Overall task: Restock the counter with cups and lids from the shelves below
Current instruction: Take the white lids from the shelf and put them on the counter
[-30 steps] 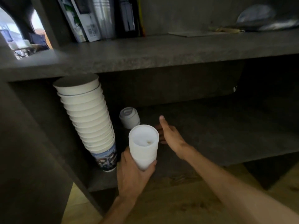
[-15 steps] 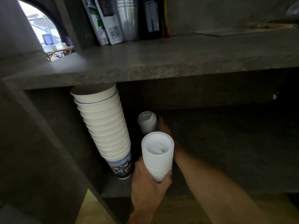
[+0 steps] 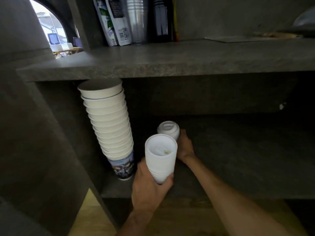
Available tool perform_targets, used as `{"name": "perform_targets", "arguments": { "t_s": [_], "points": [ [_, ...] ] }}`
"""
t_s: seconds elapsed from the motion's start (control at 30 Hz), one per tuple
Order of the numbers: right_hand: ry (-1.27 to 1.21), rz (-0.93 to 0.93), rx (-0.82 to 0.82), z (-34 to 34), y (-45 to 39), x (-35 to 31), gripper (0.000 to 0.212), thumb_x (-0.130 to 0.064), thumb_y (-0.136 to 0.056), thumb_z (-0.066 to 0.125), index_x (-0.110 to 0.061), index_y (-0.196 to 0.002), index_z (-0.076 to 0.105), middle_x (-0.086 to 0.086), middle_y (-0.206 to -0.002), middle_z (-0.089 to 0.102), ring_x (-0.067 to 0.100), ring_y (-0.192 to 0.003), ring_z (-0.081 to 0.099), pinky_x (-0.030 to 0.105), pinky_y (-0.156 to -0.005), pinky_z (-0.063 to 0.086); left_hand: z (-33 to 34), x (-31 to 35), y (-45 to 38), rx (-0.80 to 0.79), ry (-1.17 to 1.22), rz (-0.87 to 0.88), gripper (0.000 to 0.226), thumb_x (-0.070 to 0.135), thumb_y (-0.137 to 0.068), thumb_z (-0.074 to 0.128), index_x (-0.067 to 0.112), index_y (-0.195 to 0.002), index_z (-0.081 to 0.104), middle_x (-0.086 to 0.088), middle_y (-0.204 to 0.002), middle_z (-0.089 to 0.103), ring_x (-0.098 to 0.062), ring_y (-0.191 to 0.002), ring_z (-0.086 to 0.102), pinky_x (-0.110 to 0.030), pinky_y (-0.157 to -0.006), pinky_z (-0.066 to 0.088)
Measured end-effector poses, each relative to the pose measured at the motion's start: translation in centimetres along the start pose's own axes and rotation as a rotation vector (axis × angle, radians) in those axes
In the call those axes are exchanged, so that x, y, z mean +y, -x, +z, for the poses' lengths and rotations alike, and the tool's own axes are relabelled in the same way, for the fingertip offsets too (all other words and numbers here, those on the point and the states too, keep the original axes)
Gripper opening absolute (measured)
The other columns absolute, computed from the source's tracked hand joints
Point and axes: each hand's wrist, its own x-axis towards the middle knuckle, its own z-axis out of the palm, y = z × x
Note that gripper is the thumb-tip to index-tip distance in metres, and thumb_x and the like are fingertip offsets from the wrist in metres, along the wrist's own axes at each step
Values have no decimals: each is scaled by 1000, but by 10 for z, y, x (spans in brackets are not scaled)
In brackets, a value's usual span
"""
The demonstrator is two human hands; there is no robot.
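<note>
My left hand (image 3: 150,188) is wrapped around a stack of white cups (image 3: 161,160), mouth up, just off the shelf's (image 3: 238,159) front edge. My right hand (image 3: 185,145) has curled onto the stack of lids (image 3: 168,129) farther back — I'd pinch it low and draw it straight out. Dark stone shelf, dim recess; the tall cup stack (image 3: 109,126) fills the left corner.

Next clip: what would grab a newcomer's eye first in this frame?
The tall leaning stack of paper cups at the left end of the lower shelf, its top almost at the shelf board above. Next, the short white stack of lids gripped in the left hand in front of that shelf. Just behind it, the right hand reaches a second white stack of lids further back.
</note>
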Motion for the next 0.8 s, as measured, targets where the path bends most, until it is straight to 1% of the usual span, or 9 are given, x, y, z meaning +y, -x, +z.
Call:
{"name": "perform_targets", "arguments": {
  "t_s": [0.1, 0.27, 0.33, 0.4, 0.53, 0.63, 0.7, 0.77, 0.8],
  "points": [
    [10, 4, 77, -43, 43, 20, 85, -37, -60, 94, -28, -132, 51, -2, -130, 62, 18, -119, 60, 29, -95, 46, -3, 2, 1, -28, -11, 27, 95, 51, -66, 84, 23, -143, 36, -1, -134, 56, -21, -121, 56, -27, -95, 41],
    [135, -66, 141, -99, 108, 34, 101, -35, -57, 96, -30, -141, 39, -8, -138, 50, 11, -125, 50, 34, -105, 45, -6, 4, 1, -86, 24, 56, 96, 52, -67, 85, 25, -143, 34, 1, -136, 55, -17, -121, 55, -28, -97, 44],
    [158, -76, 135, -107, 131, 30, 102, -32, -60, 95, -32, -143, 35, -13, -138, 45, 7, -126, 45, 34, -107, 43, -10, 2, 2, -141, 75, 69, 95, 52, -66, 86, 31, -142, 32, 8, -136, 53, -10, -120, 53, -26, -97, 44],
    [162, -93, 132, -109, 149, 26, 101, -30, -63, 94, -36, -142, 32, -16, -134, 43, 4, -124, 42, 28, -103, 41, -16, -1, 3, -216, 147, 82, 95, 52, -65, 87, 39, -140, 30, 18, -133, 48, -5, -122, 51, -23, -96, 44],
    [89, -85, 142, -102, 170, 27, 95, -29, -65, 93, -44, -133, 29, -19, -128, 44, 3, -119, 44, 20, -95, 40, -23, -1, 13, -343, 213, 70, 98, 51, -62, 89, 46, -137, 26, 27, -130, 43, 1, -120, 46, -19, -97, 41],
    [-11, -38, 198, -112, 186, 19, 95, -32, -63, 94, -44, -135, 32, -21, -128, 47, 3, -117, 48, 19, -94, 44, -38, 23, 28, -377, 255, 51, 99, 55, -61, 88, 52, -135, 22, 39, -126, 39, 9, -117, 47, -14, -96, 40],
    [-45, -10, 221, -130, 203, 8, 96, -35, -62, 94, -45, -135, 33, -28, -124, 47, 1, -114, 51, 10, -84, 45, -54, 51, 40, -404, 261, 23, 96, 53, -61, 89, 59, -129, 22, 41, -126, 39, 16, -115, 45, -11, -94, 41],
    [-81, 48, 245, -156, 223, -11, 95, -35, -62, 94, -47, -132, 32, -34, -120, 45, -2, -111, 51, 7, -77, 44, -74, 90, 52, -463, 277, 3, 95, 50, -60, 90, 64, -126, 23, 41, -127, 39, 13, -115, 46, -10, -95, 40],
    [-103, 85, 257, -173, 235, -24, 95, -34, -61, 95, -48, -131, 32, -33, -120, 45, -1, -109, 51, 9, -80, 45, -87, 117, 57, -490, 301, -13, 96, 49, -59, 91, 66, -125, 23, 41, -126, 39, 11, -115, 47, -10, -96, 40]
  ]
}}
